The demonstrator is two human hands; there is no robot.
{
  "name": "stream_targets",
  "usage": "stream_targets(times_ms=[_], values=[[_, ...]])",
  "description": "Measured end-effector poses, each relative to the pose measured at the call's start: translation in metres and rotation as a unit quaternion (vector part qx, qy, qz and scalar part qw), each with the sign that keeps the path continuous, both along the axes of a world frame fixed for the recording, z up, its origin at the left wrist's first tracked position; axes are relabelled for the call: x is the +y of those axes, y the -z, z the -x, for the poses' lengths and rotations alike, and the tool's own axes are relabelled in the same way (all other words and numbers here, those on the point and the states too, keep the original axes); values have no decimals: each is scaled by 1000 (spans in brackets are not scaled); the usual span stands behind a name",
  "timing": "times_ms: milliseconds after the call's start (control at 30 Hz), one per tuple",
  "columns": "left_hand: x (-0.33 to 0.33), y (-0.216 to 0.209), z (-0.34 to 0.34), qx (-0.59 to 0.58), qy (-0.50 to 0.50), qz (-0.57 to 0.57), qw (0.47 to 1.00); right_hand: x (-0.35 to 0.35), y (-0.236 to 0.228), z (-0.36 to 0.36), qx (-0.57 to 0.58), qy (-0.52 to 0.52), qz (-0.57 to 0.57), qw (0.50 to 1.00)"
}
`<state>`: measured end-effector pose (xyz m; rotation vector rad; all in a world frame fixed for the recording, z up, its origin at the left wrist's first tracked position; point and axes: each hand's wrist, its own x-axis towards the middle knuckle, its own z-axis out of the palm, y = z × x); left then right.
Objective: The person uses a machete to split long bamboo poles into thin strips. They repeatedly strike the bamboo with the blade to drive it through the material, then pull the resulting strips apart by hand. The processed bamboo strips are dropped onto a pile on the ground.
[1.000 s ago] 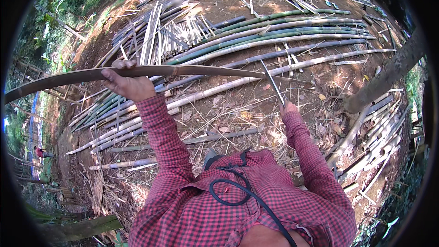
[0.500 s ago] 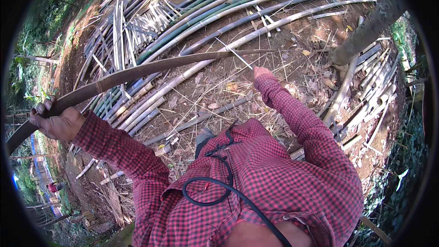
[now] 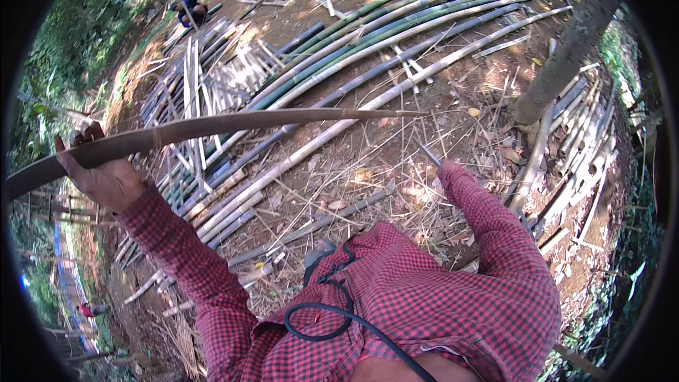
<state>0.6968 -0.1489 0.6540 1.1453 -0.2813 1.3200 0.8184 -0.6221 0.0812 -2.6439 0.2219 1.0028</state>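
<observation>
A long brown bamboo pole [image 3: 226, 123] stretches from the left rim toward the middle, held above the ground. My left hand [image 3: 106, 177] grips it near the left rim, with the palm below and fingertips showing over the upper edge. On the right, my right hand [image 3: 448, 168] is closed, partly hidden by the checked sleeve. A narrow, long knife blade [image 3: 426, 151] sticks out of it, pointing up and left. The blade is apart from the pole, a little nearer to me than the pole's far end. The knife's handle is hidden in the hand.
Long green and pale bamboo poles [image 3: 396, 32] lie across the ground ahead, beside a heap of split strips [image 3: 237, 67]. A tree trunk [image 3: 566, 56] stands at right, near a bamboo stack [image 3: 573, 134]. A person [image 3: 189, 10] crouches far left. A black cord [image 3: 339, 311] hangs before me.
My right hand has drawn the knife back to the right and toward me, off the bamboo pole it crossed. My left hand has risen, and the pole lies more level.
</observation>
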Motion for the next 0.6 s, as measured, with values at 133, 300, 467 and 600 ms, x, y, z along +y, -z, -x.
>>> stream_targets(times_ms=[133, 300, 467, 600], values=[[-59, 122, -47, 107, 93, 63, 988, -49, 6, 69, 54, 59, -28, 996], [-34, 159, -24, 62, 29, 244, 967, -37, 6, 129, 102, 35, -51, 993], [-49, 169, -59, 31, 178, 154, 971, -47, 5, 220, 164, 0, -33, 986], [-23, 134, -17, 28, 120, 145, 982, -37, -37, 237, 170, -187, 9, 967]])
